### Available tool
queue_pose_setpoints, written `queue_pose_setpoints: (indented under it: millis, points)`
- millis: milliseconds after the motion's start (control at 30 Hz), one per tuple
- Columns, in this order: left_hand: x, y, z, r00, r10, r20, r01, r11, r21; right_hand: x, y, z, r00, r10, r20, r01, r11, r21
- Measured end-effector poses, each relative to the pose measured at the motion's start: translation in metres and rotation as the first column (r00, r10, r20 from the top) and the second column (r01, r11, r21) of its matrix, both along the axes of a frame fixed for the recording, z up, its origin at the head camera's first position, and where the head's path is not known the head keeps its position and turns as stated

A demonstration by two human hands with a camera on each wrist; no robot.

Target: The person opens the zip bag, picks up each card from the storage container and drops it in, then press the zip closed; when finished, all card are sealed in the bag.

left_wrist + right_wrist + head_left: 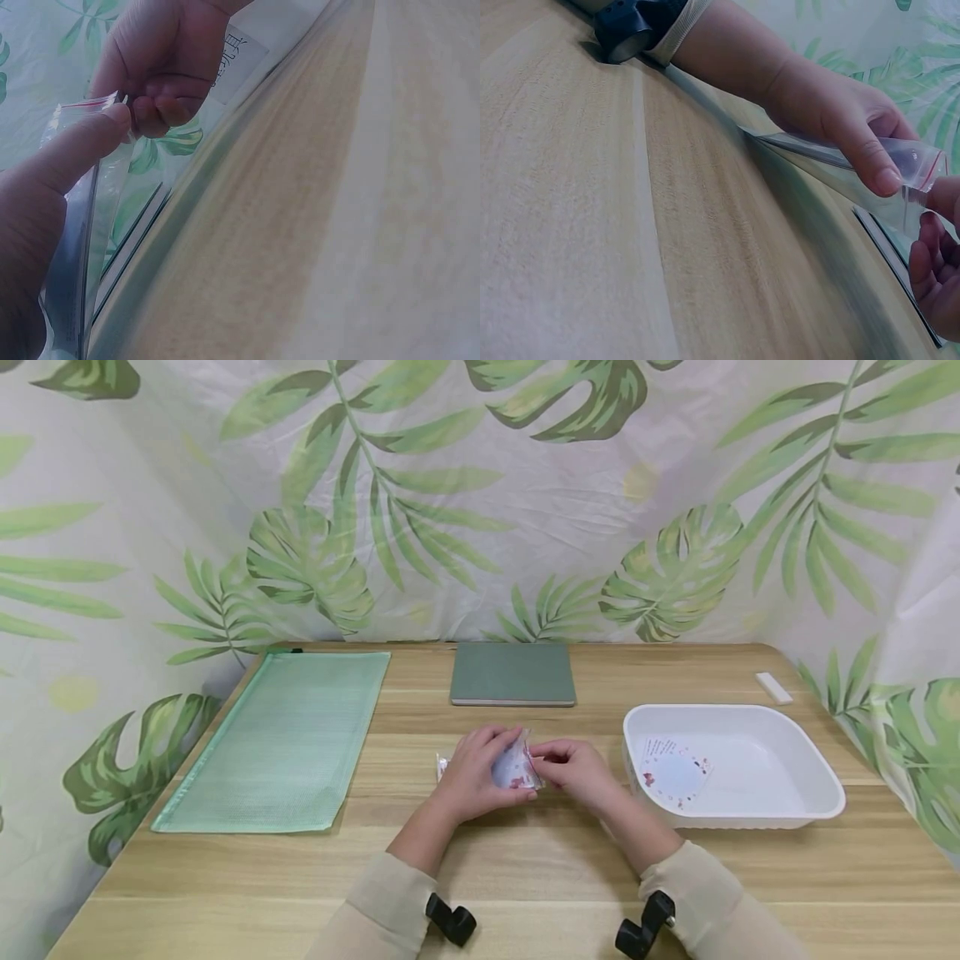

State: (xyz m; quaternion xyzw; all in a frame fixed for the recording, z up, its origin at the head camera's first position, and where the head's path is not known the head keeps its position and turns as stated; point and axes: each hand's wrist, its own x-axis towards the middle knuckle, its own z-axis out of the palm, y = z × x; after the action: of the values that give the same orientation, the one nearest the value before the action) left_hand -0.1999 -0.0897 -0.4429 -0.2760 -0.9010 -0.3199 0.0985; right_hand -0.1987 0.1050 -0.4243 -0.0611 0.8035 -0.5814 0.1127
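A clear zip-lock bag point(513, 770) with a red seal line holds thin contents with pale blue and small red prints. My left hand point(472, 774) grips it from the left, thumb along the near side and fingers over the far side. My right hand point(579, 772) pinches the seal edge at the bag's right end. Seen from the left wrist, the bag point(112, 169) stands on edge, with the right hand point(161, 71) at its top corner. In the right wrist view the left thumb presses the bag point(840, 176) just beside the red line.
To the right stands a white plastic basin point(780, 768) with a printed card point(675, 775) inside. A green notebook point(512, 675) lies at the back, a green mesh zip pouch point(277, 743) at left. A small white block point(774, 687) sits behind the basin.
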Motion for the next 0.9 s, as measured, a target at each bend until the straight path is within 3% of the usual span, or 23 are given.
queue_pose_setpoints:
  millis: [267, 400, 667, 900]
  points:
    - [0.001, 0.0, 0.0, 1.0, -0.001, -0.002, 0.001, 1.0, 0.011, 0.0, 0.0, 0.003, 1.0, 0.006, 0.008, -0.006, 1.0, 0.027]
    - [0.0, 0.0, 0.0, 1.0, 0.002, 0.001, -0.002, 1.0, 0.007, 0.002, 0.011, 0.015, 0.999, 0.01, 0.038, -0.011, 1.0, 0.005]
    - [0.0, 0.0, 0.0, 1.0, 0.014, 0.025, -0.014, 1.0, 0.007, 0.003, 0.058, 0.045, 0.998, -0.05, -0.044, 0.051, 0.998, 0.04]
    - [0.0, 0.001, -0.001, 1.0, 0.007, 0.021, -0.007, 0.999, 0.032, -0.004, 0.113, 0.052, 0.989, -0.135, -0.058, 0.144, 0.971, 0.19]
